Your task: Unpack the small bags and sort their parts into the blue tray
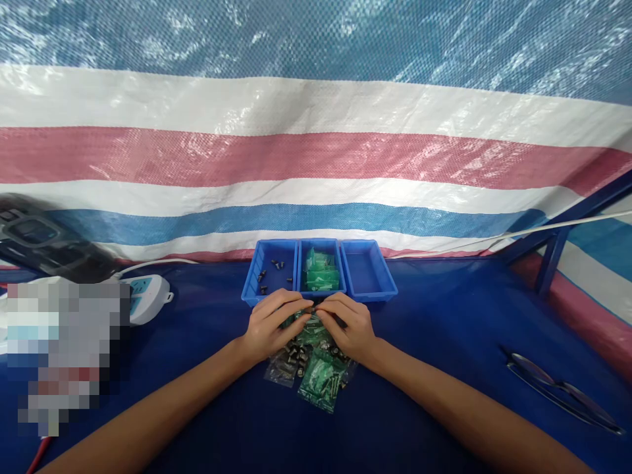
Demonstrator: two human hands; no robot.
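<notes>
The fingers (297, 307) of both hands are drawn in narrow, thumb and index tips nearly meeting over a loose pile; a small dark piece (311, 309) shows between them, too small to identify, and I cannot tell which hand grips it. Taking that pile as the middle of a clock face, the left hand (271, 324) comes in at 10 o'clock and the right hand (351, 327) at 2, both bare, knuckles up and wrists low.

Directly under the fingertips lie see-through green plastic packets. The nearest, a crinkled green packet with slim silvery screws (320, 380), lies at 6 o'clock. At 8, just beside it, is a clear plastic bag (281, 370), with short black-and-silver metal fittings (295, 355) lying by it and partly shaded by the left hand.

Three open rectangular blue plastic trays stand side by side just beyond the hands. The left tray (274, 253), at 11, holds a few small dark metal pieces (277, 265); the middle tray (320, 241), at 12, holds stacked green packets (320, 268); the right tray (365, 270) stands at 1.

All this rests on a dark blue tabletop (444, 322). Well apart, a white power strip (152, 299) lies between 9 and 10, and dark-framed eyeglasses (559, 384) just past 3. Beyond the trays, from 10 round to 2, hangs a blue, white and red striped woven plastic sheet (316, 158).
</notes>
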